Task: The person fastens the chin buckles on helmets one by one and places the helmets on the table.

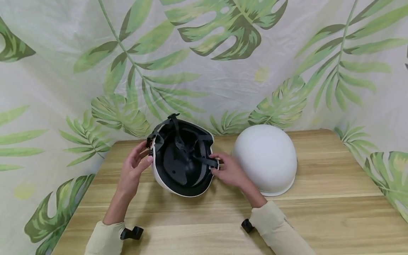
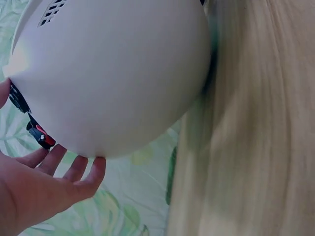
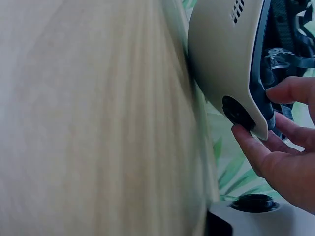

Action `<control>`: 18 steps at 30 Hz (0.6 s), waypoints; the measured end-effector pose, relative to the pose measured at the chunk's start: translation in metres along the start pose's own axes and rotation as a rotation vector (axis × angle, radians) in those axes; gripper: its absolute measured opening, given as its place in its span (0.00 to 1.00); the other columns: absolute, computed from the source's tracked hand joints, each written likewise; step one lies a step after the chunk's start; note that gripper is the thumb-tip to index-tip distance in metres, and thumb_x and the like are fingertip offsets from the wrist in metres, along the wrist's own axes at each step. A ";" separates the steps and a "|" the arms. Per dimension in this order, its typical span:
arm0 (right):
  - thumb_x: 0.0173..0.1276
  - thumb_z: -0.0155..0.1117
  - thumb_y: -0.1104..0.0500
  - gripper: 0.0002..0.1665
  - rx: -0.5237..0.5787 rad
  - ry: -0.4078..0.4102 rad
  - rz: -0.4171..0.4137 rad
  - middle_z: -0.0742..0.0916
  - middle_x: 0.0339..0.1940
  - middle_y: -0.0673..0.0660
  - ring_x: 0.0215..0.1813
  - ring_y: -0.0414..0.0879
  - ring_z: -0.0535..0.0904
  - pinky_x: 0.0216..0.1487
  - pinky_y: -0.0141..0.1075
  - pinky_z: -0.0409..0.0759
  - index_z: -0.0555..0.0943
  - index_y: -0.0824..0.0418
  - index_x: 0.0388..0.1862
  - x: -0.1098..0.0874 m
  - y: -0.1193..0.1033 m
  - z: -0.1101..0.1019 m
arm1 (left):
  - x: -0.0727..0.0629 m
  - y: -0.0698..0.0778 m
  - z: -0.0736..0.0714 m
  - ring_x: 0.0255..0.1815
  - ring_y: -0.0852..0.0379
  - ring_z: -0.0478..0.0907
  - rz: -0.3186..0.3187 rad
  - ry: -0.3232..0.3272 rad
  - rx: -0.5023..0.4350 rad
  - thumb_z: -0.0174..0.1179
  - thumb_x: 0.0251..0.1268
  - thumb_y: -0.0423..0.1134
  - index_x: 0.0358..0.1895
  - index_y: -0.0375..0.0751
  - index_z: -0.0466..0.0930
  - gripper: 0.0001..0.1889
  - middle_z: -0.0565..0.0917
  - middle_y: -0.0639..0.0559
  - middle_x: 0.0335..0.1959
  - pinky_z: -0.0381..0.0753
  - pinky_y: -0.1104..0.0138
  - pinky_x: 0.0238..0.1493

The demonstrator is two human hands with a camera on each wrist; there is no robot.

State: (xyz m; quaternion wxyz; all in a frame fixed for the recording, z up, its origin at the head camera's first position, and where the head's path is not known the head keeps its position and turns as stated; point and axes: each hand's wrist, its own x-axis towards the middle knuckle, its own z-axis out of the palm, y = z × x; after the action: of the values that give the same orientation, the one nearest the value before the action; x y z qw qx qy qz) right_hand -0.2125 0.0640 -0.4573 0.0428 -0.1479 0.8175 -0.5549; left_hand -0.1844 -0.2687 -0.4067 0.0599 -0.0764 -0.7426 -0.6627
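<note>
A white helmet (image 1: pixel 162 180) with a black lining (image 1: pixel 178 166) is tipped on the table, its inside facing me. My left hand (image 1: pixel 132 170) holds its left rim, beside a black buckle with a red part. In the left wrist view, the fingers of the left hand (image 2: pixel 54 187) touch the smooth white shell (image 2: pixel 123 88). My right hand (image 1: pixel 229 168) pinches the right rim by a black strap (image 1: pixel 207 162). The right wrist view shows that hand (image 3: pixel 290 152) with its thumb inside the rim and a fingertip by a round black fitting (image 3: pixel 237 113).
A second white helmet (image 1: pixel 266 159) rests dome up, just right of my right hand. The wooden table (image 1: pixel 197 226) runs back to a hanging leaf-print cloth (image 1: pixel 223 92). Black wrist cameras show at both cuffs.
</note>
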 end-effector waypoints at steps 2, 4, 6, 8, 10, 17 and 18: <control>0.67 0.69 0.67 0.28 -0.012 -0.011 0.012 0.86 0.64 0.63 0.59 0.56 0.86 0.49 0.35 0.86 0.81 0.63 0.68 0.001 0.003 0.002 | 0.000 0.003 0.002 0.72 0.64 0.68 0.007 0.017 0.057 0.58 0.80 0.37 0.84 0.43 0.60 0.34 0.67 0.47 0.80 0.73 0.80 0.63; 0.67 0.69 0.67 0.29 -0.007 -0.021 0.022 0.86 0.65 0.62 0.60 0.56 0.86 0.51 0.36 0.85 0.81 0.63 0.68 0.002 0.004 0.003 | 0.000 0.006 0.003 0.73 0.64 0.68 0.016 0.022 0.101 0.59 0.79 0.38 0.84 0.45 0.62 0.33 0.68 0.47 0.80 0.72 0.80 0.62; 0.68 0.70 0.67 0.29 0.007 -0.030 0.023 0.86 0.66 0.63 0.60 0.56 0.86 0.52 0.37 0.85 0.80 0.64 0.68 0.002 0.005 0.004 | 0.001 0.007 0.004 0.74 0.62 0.67 0.026 0.017 0.119 0.60 0.79 0.38 0.83 0.46 0.62 0.33 0.67 0.46 0.81 0.71 0.80 0.62; 0.68 0.71 0.67 0.30 0.018 -0.036 0.028 0.85 0.66 0.64 0.61 0.57 0.86 0.53 0.37 0.86 0.80 0.65 0.69 0.002 0.006 0.004 | 0.001 0.006 0.004 0.75 0.61 0.66 0.034 0.000 0.108 0.59 0.79 0.36 0.84 0.45 0.60 0.34 0.65 0.44 0.82 0.72 0.80 0.63; 0.67 0.72 0.67 0.31 0.020 -0.031 0.029 0.83 0.67 0.66 0.61 0.58 0.85 0.55 0.40 0.87 0.79 0.66 0.70 0.001 0.005 0.005 | 0.001 0.005 0.004 0.75 0.61 0.66 0.036 -0.019 0.084 0.59 0.78 0.35 0.85 0.43 0.58 0.36 0.63 0.43 0.83 0.73 0.81 0.63; 0.66 0.73 0.63 0.29 -0.078 0.034 0.052 0.83 0.63 0.67 0.57 0.56 0.89 0.55 0.41 0.87 0.82 0.67 0.67 0.001 0.004 0.004 | 0.001 0.004 0.004 0.74 0.60 0.67 0.004 -0.029 0.073 0.59 0.78 0.35 0.84 0.42 0.58 0.35 0.63 0.44 0.81 0.73 0.81 0.64; 0.66 0.73 0.63 0.28 -0.074 0.035 0.062 0.84 0.63 0.67 0.56 0.56 0.90 0.54 0.40 0.86 0.82 0.67 0.66 0.001 0.004 0.004 | 0.001 0.004 0.005 0.74 0.60 0.67 0.003 -0.025 0.076 0.60 0.78 0.35 0.84 0.41 0.59 0.35 0.63 0.44 0.81 0.74 0.81 0.63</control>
State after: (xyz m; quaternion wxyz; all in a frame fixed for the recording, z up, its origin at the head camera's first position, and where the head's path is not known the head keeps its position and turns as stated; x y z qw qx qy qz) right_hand -0.2136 0.0609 -0.4623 0.0402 -0.1142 0.8424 -0.5250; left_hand -0.1850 -0.2636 -0.4035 0.0543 -0.0835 -0.7678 -0.6330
